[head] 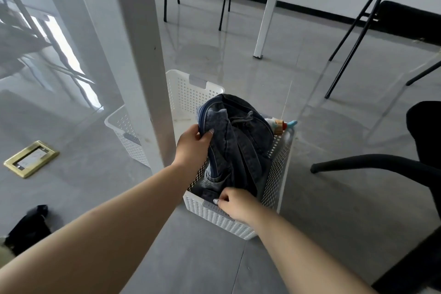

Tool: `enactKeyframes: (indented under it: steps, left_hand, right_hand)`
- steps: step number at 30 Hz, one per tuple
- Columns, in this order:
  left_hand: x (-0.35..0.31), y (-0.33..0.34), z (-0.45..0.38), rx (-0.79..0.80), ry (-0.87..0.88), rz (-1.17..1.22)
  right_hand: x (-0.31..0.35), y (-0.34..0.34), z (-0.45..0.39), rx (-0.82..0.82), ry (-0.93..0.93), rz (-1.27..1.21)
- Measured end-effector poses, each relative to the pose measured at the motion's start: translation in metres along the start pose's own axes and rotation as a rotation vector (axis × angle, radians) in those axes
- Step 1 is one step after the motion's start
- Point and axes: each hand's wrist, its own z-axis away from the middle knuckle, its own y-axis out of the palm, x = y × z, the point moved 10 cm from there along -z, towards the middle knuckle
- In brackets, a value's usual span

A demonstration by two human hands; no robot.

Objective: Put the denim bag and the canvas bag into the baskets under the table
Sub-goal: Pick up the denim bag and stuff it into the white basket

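The dark blue denim bag sits crumpled inside a white perforated basket on the grey floor, rising above the rim. My left hand grips the bag's left edge by the zipper. My right hand rests on the basket's near rim at its handle, fingers curled over the rim and touching the bag's lower end. A second white basket stands to the left, partly hidden behind a table leg. The canvas bag is not in view.
A thick white table leg stands just left of the basket; a thinner one stands farther back. Black chairs are behind and at right. A brass floor socket lies left. Small toys sit at the basket's far right.
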Motion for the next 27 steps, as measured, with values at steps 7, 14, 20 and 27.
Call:
enactKeyframes:
  steps: [7, 14, 20, 27]
  left_hand:
    - [-0.016, -0.013, -0.008, -0.011, 0.040, -0.001]
    - [-0.007, -0.013, 0.000, -0.017, 0.054, -0.083]
    - [-0.005, 0.005, 0.030, 0.048, 0.089, -0.183]
    - [-0.001, 0.024, 0.054, 0.227, 0.198, -0.410]
  right_hand:
    - [-0.030, 0.019, -0.014, 0.231, 0.147, 0.324]
    - [-0.042, -0.079, -0.007, -0.297, 0.207, -0.117]
    - [-0.007, -0.131, -0.035, -0.351, 0.202, -0.936]
    - [-0.019, -0.112, -0.047, -0.443, 0.180, -1.154]
